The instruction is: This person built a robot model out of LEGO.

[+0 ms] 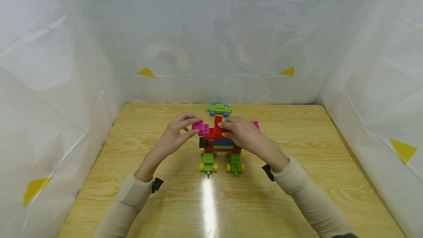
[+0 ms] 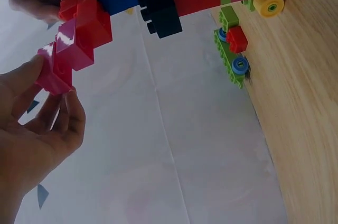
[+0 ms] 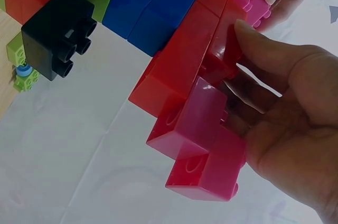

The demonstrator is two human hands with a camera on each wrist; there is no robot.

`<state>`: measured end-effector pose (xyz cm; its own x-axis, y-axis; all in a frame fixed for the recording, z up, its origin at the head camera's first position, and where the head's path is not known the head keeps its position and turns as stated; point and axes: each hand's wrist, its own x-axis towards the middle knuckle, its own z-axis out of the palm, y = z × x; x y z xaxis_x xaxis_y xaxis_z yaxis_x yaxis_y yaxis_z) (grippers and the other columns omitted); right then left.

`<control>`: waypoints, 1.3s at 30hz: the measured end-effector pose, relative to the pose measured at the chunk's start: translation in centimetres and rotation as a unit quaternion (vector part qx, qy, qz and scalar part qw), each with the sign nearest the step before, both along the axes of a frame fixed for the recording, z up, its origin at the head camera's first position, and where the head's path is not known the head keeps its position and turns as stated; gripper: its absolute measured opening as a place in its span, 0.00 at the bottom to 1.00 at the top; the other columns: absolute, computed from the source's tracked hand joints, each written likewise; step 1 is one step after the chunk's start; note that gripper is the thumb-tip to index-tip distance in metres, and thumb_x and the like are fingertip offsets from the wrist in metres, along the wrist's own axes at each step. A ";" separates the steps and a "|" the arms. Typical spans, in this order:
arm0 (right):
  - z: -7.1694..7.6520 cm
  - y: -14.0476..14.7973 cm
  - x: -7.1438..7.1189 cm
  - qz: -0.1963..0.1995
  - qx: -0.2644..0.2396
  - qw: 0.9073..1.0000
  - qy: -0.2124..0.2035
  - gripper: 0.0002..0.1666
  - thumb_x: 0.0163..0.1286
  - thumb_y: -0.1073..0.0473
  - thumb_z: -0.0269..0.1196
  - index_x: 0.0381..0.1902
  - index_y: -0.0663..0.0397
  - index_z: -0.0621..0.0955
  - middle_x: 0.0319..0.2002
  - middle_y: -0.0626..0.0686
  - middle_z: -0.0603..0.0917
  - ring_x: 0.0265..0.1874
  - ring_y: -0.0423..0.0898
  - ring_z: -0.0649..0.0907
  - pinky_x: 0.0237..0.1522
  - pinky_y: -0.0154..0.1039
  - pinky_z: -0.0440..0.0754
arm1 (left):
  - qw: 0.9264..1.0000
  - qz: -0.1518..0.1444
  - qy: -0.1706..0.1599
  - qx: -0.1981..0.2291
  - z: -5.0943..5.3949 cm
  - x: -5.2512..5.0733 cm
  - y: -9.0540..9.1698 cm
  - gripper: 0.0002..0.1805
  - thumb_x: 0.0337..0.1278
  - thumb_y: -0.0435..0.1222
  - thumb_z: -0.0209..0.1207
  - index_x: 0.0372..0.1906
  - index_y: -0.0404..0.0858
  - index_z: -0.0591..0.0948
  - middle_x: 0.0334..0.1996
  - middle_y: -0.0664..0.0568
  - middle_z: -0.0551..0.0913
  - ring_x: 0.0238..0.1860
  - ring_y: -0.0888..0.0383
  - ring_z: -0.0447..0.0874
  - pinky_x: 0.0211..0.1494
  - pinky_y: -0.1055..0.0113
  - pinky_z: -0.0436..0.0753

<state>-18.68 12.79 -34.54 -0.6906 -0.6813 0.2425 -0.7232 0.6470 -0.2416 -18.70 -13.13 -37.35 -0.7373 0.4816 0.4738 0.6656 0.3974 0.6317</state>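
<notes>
A toy figure of building bricks stands at the middle of the table, on green bases [image 1: 208, 160] with yellow wheels. Its body has blue bricks [image 1: 223, 143], and a black brick [image 2: 162, 12] sticks out at one end. Stepped pink bricks reach out from both ends of the red top row. My left hand [image 1: 173, 135] pinches the outermost pink brick [image 2: 54, 71] on the left between thumb and fingers. On top, my right hand [image 1: 246, 135] grips a red brick [image 3: 221, 49] with thumb and fingers; its palm side is beside the right-hand pink bricks [image 3: 203, 123].
Behind the figure, a green wheeled base [image 1: 219, 109] with blue wheels stands near the table's back edge; the left wrist view shows a small red brick [image 2: 237, 39] on it. White sheeting [image 1: 211, 47] encloses the wooden table [image 1: 284, 201] at the back and sides.
</notes>
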 end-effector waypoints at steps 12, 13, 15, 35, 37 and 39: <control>0.3 -0.1 0.3 0.006 -0.012 1.000 -0.004 0.12 0.65 0.62 0.65 0.45 0.59 0.85 0.36 0.52 0.82 0.30 0.44 0.77 0.32 0.35 0.79 | 1.000 -0.005 0.011 0.000 0.0 0.1 0.0 0.16 0.58 0.27 0.62 0.52 0.34 0.82 0.51 0.45 0.77 0.45 0.53 0.75 0.39 0.57 0.80; 0.3 -0.2 0.3 0.006 -0.012 1.000 -0.006 0.12 0.65 0.62 0.65 0.46 0.59 0.85 0.36 0.52 0.82 0.30 0.44 0.77 0.32 0.35 0.79 | 1.000 -0.005 0.011 0.001 0.0 0.1 0.0 0.16 0.58 0.27 0.62 0.52 0.34 0.82 0.51 0.45 0.77 0.45 0.53 0.75 0.39 0.57 0.80; 0.3 -0.2 0.3 0.006 -0.013 1.000 -0.007 0.12 0.65 0.62 0.65 0.46 0.59 0.85 0.36 0.52 0.82 0.30 0.44 0.77 0.32 0.35 0.79 | 1.000 -0.007 0.013 0.001 -0.1 0.1 -0.1 0.16 0.57 0.27 0.62 0.52 0.35 0.82 0.51 0.46 0.77 0.45 0.53 0.75 0.39 0.57 0.80; 0.1 0.2 0.4 0.009 -0.015 1.000 -0.002 0.12 0.65 0.62 0.65 0.46 0.59 0.85 0.36 0.51 0.81 0.29 0.43 0.77 0.31 0.34 0.78 | 0.999 -0.010 0.051 -0.001 -0.5 0.1 0.1 0.17 0.55 0.25 0.64 0.51 0.32 0.81 0.49 0.43 0.76 0.46 0.51 0.75 0.36 0.58 0.81; 0.1 0.3 0.4 0.007 -0.013 1.000 -0.002 0.12 0.65 0.62 0.65 0.46 0.59 0.85 0.36 0.51 0.81 0.29 0.43 0.77 0.31 0.34 0.78 | 0.999 -0.009 0.047 -0.004 -0.4 0.2 0.2 0.17 0.55 0.26 0.64 0.51 0.33 0.81 0.50 0.43 0.76 0.46 0.51 0.75 0.36 0.58 0.81; 0.0 0.3 0.4 0.006 -0.011 1.000 -0.002 0.12 0.65 0.62 0.65 0.46 0.58 0.85 0.36 0.51 0.82 0.29 0.43 0.77 0.31 0.34 0.78 | 0.999 -0.007 0.044 -0.008 -0.3 0.3 0.2 0.16 0.56 0.26 0.63 0.51 0.33 0.81 0.50 0.43 0.76 0.45 0.51 0.75 0.36 0.58 0.81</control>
